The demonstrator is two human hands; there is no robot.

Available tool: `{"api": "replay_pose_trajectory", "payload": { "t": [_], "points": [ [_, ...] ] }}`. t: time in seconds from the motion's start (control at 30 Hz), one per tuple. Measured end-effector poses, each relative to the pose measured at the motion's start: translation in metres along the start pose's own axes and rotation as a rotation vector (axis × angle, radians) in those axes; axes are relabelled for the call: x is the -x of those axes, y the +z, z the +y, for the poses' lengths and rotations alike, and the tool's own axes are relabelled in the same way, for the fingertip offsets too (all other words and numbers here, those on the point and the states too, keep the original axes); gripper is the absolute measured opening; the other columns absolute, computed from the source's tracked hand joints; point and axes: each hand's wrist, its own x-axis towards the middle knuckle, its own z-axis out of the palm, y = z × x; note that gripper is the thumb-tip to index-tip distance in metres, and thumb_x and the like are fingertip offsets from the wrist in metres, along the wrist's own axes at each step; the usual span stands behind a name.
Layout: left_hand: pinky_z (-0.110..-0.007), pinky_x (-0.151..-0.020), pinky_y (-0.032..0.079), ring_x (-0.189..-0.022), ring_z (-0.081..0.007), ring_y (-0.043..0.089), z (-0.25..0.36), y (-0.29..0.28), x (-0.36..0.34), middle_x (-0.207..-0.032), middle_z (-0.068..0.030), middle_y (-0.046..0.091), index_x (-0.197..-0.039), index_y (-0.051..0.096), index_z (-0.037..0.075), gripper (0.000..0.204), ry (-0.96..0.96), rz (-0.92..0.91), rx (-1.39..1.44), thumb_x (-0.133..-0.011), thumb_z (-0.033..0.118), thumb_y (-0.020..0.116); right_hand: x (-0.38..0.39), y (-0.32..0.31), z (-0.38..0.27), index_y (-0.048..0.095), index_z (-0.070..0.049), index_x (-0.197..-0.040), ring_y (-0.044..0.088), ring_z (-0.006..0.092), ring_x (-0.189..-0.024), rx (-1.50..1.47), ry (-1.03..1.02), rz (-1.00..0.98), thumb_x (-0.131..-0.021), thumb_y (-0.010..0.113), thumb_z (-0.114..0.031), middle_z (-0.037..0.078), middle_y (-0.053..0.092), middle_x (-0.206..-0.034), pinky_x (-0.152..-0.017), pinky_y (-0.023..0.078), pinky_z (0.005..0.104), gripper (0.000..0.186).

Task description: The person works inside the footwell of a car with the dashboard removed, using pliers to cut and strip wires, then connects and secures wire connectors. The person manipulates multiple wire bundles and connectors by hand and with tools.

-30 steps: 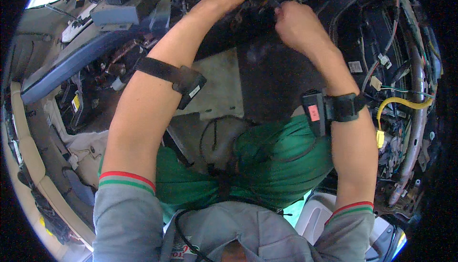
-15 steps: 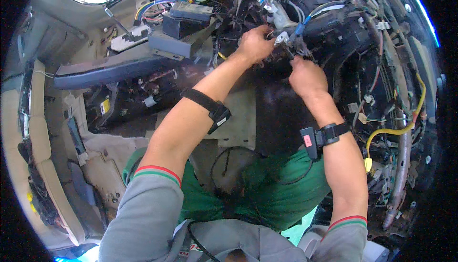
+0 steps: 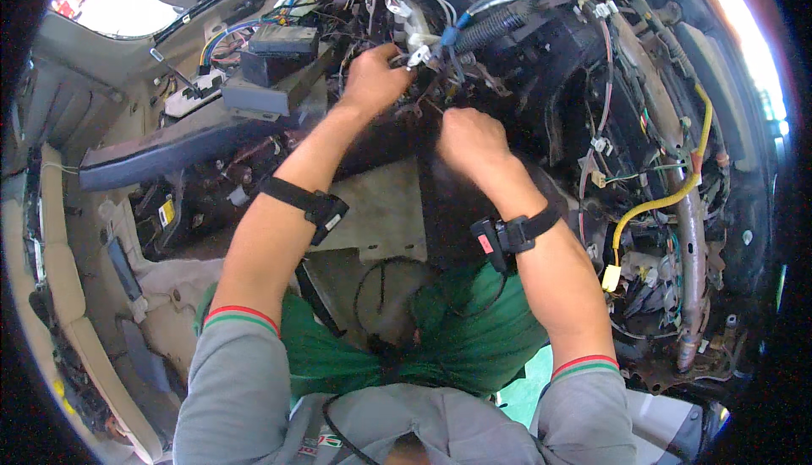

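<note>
I am inside a stripped car cabin, facing a tangle of exposed wiring (image 3: 440, 42) where the dashboard was. My left hand (image 3: 370, 80) is raised into the bundle, its fingers closed around a small white connector (image 3: 416, 56). My right hand (image 3: 470, 139) sits just below and to the right, fingers curled on thin wires beneath the bundle; what it grips is hidden by the fingers. Both forearms wear black straps with small devices (image 3: 495, 236).
A yellow cable (image 3: 668, 198) runs down the right beside a rusty metal tube (image 3: 689, 236). A black box (image 3: 283, 42) and a dark bar (image 3: 178, 148) lie at left. A beige trim panel (image 3: 59, 287) lines the left edge. A person stands outside at top left.
The view has tilted down, so both hands sit lower in the picture. The hands stay together in the wiring, the left now pinching the white connector.
</note>
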Motion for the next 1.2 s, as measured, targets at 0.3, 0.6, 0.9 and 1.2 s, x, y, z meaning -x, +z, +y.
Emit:
{"api": "replay_pose_trajectory", "payload": {
  "t": [0.3, 0.6, 0.9, 1.2],
  "points": [
    [-0.034, -0.078, 0.049, -0.083, -0.0247, 0.067, 0.02, -0.05, 0.008, -0.093, -0.0127, 0.074, -0.108, 0.073, 0.006, 0.032, -0.13, 0.023, -0.149, -0.078, 0.018, 0.069, 0.003, -0.005, 0.03, 0.076, -0.007, -0.105, 0.07, 0.0341, -0.105, 0.001, 0.081, -0.184, -0.084, 0.063, -0.019, 0.016, 0.073, -0.111, -0.087, 0.056, 0.0461, 0.027],
    [-0.033, -0.07, 0.044, -0.073, -0.0194, 0.058, 0.035, -0.063, 0.016, -0.079, -0.0106, 0.067, -0.094, 0.07, -0.001, 0.024, -0.257, 0.068, 0.124, -0.076, 0.013, 0.061, -0.003, -0.006, 0.043, 0.075, -0.002, -0.097, 0.07, 0.0387, -0.099, -0.114, 0.094, -0.053, -0.083, 0.062, -0.015, 0.021, 0.072, -0.104, -0.084, 0.056, 0.0474, 0.024],
    [-0.033, -0.07, 0.044, -0.073, -0.0193, 0.057, 0.038, -0.05, 0.02, -0.078, -0.0095, 0.065, -0.094, 0.069, -0.002, 0.024, -0.304, 0.036, 0.212, -0.074, 0.01, 0.062, -0.012, -0.011, 0.015, 0.065, -0.001, -0.116, 0.07, 0.0417, -0.092, -0.35, -0.007, 0.27, -0.087, 0.056, -0.019, 0.026, 0.071, -0.099, -0.08, 0.056, 0.0525, 0.035],
    [-0.03, -0.065, 0.038, -0.069, -0.0156, 0.051, 0.049, -0.07, 0.023, -0.075, -0.0049, 0.06, -0.088, 0.066, 0.001, 0.015, -0.328, -0.006, 0.182, -0.077, 0.01, 0.063, -0.04, -0.006, -0.022, 0.011, 0.014, -0.151, 0.067, 0.0469, -0.094, -0.599, 0.048, 0.25, -0.093, 0.055, -0.022, 0.032, 0.068, -0.1, -0.087, 0.052, 0.0521, 0.082]
  ]
}}
